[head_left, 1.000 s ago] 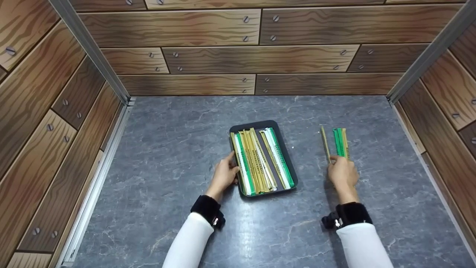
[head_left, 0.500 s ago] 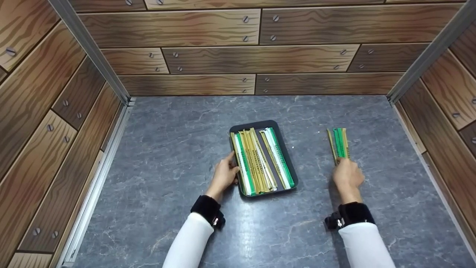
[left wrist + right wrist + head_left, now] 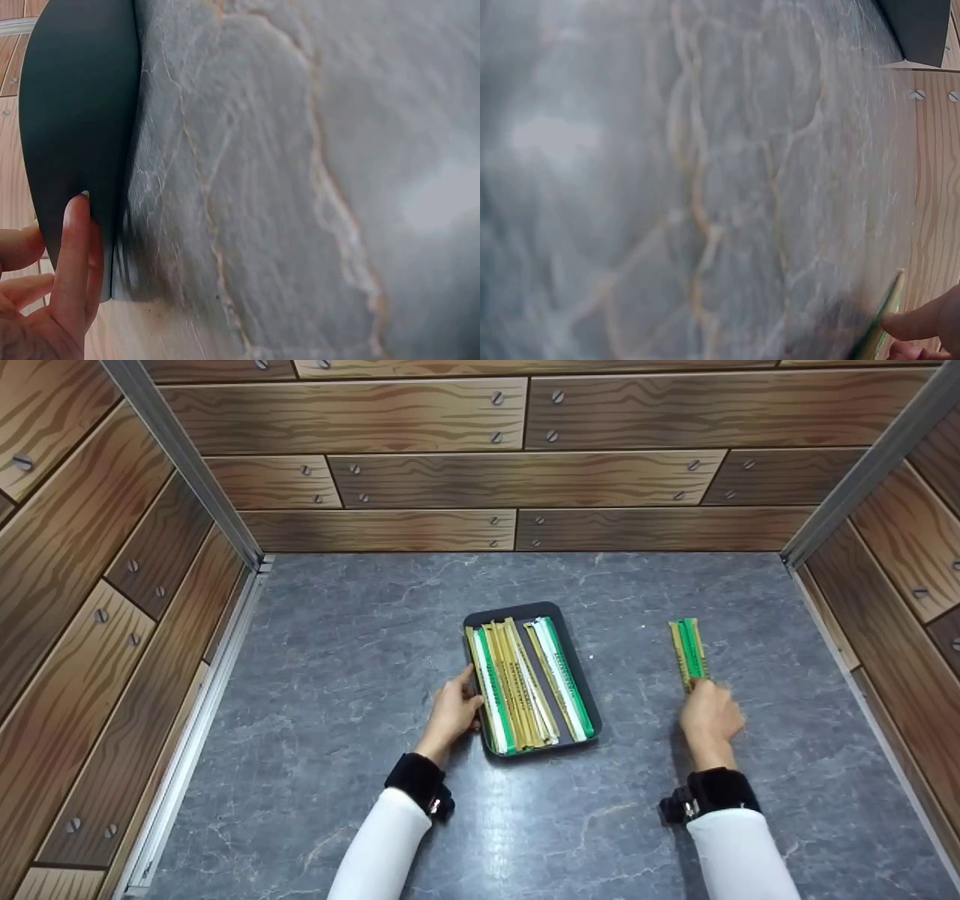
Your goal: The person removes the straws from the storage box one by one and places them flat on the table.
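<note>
The left hand (image 3: 450,709) grips the left rim of the tray (image 3: 517,613), mid-desk (image 3: 360,660), where gold, green and white sticks (image 3: 517,682) lie lengthwise. Well apart, on the right, the right hand (image 3: 711,716) pinches the near part of a gold-and-green bundle (image 3: 688,649), its far ends roughly level.

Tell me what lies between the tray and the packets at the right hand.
Head view: between the tray and those packets lies gray tabletop with two tiny pale specks.
</note>
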`<control>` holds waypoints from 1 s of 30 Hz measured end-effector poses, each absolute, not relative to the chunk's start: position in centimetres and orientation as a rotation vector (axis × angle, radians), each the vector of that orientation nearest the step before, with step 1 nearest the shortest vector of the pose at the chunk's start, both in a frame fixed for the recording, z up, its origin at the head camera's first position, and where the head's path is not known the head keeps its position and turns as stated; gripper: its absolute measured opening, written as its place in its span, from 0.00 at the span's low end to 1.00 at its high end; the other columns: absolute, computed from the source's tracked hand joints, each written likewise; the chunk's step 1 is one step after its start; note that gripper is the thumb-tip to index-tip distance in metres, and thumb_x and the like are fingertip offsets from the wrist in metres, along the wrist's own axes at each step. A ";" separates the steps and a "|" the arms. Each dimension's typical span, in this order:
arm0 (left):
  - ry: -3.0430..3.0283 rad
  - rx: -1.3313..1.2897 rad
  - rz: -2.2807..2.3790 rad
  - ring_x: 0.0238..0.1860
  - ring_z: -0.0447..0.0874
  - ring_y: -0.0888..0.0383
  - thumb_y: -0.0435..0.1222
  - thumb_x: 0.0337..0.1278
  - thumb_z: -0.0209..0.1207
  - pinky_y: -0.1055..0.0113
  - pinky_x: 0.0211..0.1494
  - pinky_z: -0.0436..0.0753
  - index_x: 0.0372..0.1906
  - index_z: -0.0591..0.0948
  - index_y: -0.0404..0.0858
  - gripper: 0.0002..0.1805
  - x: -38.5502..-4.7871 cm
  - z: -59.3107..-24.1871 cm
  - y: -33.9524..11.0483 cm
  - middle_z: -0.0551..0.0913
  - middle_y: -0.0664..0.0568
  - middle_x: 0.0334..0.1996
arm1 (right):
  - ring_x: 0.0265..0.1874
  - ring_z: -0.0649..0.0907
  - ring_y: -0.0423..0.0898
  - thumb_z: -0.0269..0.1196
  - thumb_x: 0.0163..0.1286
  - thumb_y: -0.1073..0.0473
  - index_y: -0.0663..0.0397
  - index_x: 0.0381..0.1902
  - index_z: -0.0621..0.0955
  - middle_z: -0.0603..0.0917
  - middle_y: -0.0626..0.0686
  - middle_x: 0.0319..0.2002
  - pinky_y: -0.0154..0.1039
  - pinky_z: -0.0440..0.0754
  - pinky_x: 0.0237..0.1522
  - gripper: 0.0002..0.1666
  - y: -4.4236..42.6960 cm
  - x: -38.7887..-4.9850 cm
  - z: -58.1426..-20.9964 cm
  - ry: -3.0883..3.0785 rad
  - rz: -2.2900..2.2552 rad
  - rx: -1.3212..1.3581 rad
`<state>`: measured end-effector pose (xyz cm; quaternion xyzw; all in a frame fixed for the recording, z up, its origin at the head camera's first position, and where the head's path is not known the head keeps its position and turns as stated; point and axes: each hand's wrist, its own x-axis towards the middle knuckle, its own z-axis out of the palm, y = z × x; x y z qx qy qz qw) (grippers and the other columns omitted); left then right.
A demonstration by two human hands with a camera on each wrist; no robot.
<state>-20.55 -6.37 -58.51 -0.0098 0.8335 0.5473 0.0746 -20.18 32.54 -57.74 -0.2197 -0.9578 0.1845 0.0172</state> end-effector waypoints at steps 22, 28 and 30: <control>2.475 -0.070 1.660 0.19 0.79 0.55 0.25 0.61 0.60 0.57 0.25 0.84 0.74 0.62 0.37 0.37 -20.4 -58.4 -6.3 0.82 0.39 0.44 | 0.35 0.85 0.53 0.67 0.59 0.70 0.61 0.48 0.85 0.85 0.59 0.42 0.46 0.84 0.34 0.17 17.8 -19.5 -55.8 -2.873 0.819 0.413; 2.494 -0.030 1.662 0.20 0.79 0.57 0.25 0.61 0.60 0.57 0.24 0.84 0.74 0.63 0.35 0.36 -20.5 -58.5 -6.3 0.82 0.40 0.41 | 0.38 0.85 0.60 0.67 0.59 0.68 0.62 0.44 0.85 0.85 0.62 0.41 0.54 0.84 0.34 0.14 16.6 -19.6 -57.0 -2.992 0.631 0.356; 2.494 -0.024 1.666 0.19 0.79 0.56 0.24 0.61 0.60 0.57 0.24 0.84 0.74 0.63 0.35 0.36 -20.5 -58.5 -6.4 0.82 0.39 0.41 | 0.33 0.84 0.61 0.67 0.58 0.67 0.62 0.39 0.85 0.83 0.62 0.36 0.55 0.83 0.30 0.10 16.4 -19.7 -57.4 -3.000 0.552 0.330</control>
